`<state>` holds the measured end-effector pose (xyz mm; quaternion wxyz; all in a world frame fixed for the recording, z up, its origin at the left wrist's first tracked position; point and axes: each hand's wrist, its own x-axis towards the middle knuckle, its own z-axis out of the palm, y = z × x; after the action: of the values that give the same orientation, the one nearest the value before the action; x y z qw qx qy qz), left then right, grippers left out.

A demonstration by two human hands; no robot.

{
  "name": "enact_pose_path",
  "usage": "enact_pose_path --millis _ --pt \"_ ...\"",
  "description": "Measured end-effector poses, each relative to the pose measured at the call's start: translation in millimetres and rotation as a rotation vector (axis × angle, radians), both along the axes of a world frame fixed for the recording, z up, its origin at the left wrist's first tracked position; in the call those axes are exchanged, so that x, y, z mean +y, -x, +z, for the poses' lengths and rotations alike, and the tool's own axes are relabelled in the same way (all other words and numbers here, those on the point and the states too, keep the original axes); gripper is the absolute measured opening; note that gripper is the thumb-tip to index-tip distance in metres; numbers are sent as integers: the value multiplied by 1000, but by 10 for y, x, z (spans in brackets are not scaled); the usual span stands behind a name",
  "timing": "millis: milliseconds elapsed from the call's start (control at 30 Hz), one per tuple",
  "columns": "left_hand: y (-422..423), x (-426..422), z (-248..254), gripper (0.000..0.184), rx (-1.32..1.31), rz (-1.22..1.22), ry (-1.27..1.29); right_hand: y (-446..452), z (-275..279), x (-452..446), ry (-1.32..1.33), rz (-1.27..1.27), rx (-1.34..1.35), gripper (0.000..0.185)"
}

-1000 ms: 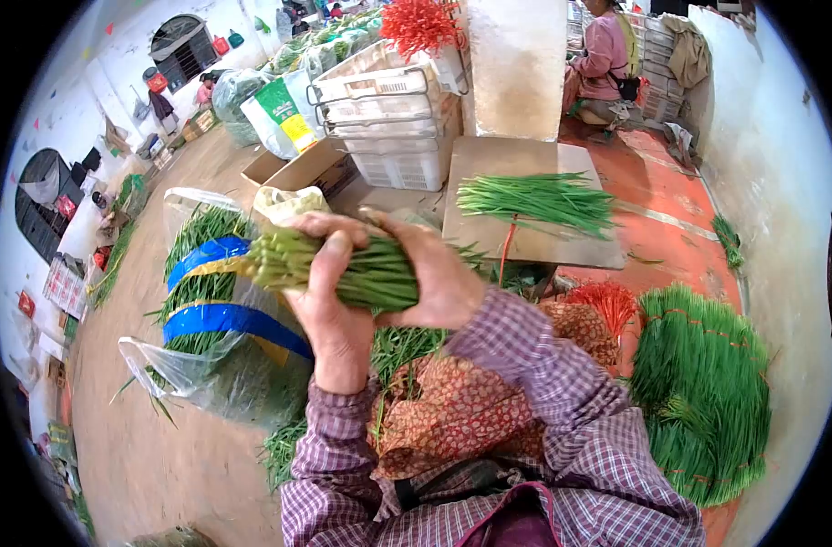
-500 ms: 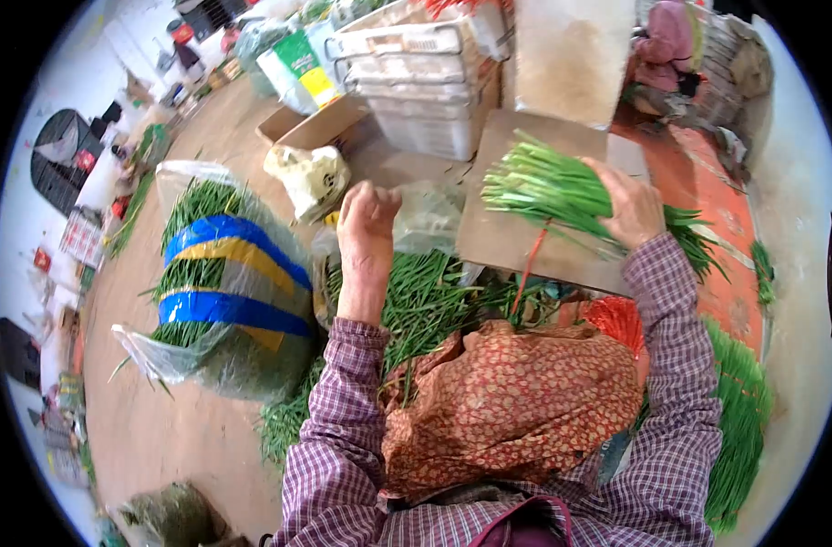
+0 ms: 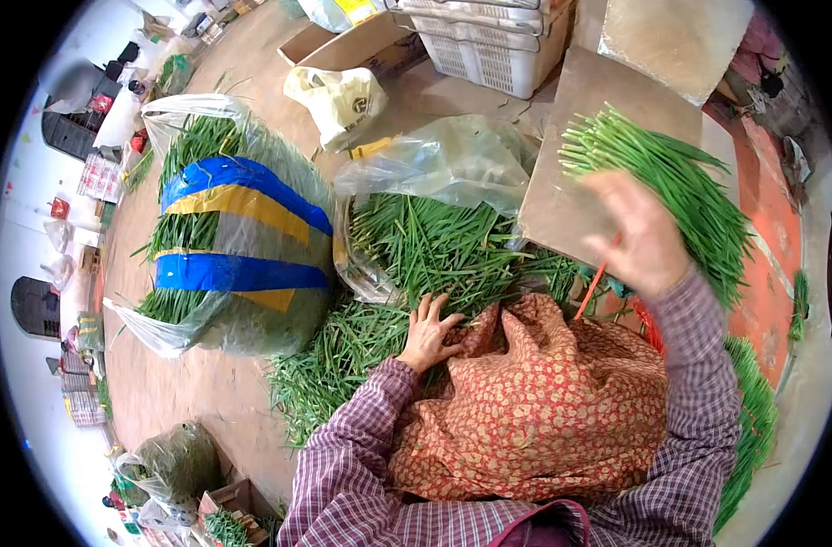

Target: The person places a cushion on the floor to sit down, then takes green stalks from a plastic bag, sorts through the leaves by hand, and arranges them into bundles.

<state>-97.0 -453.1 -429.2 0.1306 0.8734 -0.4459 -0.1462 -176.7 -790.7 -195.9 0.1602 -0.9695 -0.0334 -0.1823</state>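
Note:
My left hand (image 3: 427,333) rests with fingers spread on a heap of loose green garlic chives (image 3: 434,239), beside the red flowered cloth (image 3: 543,392) over my lap. My right hand (image 3: 648,237), slightly blurred, is raised over the near edge of the cardboard-coloured board (image 3: 562,196), thumb and fingers apart. A red strip (image 3: 591,290) runs up close by its thumb; whether they touch I cannot tell. Just beyond this hand, a bunch of garlic chives (image 3: 662,173) lies on the board, pale cut ends to the left.
On the left stands a clear bag of chives (image 3: 242,237) with blue and yellow bands. Ahead are a cream plastic bag (image 3: 338,105), a cardboard box (image 3: 343,46) and stacked white crates (image 3: 489,50). More chives (image 3: 749,410) lie at my right side.
My right hand has let go of the chive bunch, which now lies on the board, and moved nearer me. My left hand has come down from mid-air and opened onto the heap. The view has shifted.

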Motion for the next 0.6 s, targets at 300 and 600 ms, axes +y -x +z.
enact_pose_path --millis 300,600 --pt "131 1148 28 36 49 10 -98 -636 -1680 1198 -210 512 588 42" --pt "83 2319 127 27 416 374 -81 -692 -2281 1215 -346 238 757 27"
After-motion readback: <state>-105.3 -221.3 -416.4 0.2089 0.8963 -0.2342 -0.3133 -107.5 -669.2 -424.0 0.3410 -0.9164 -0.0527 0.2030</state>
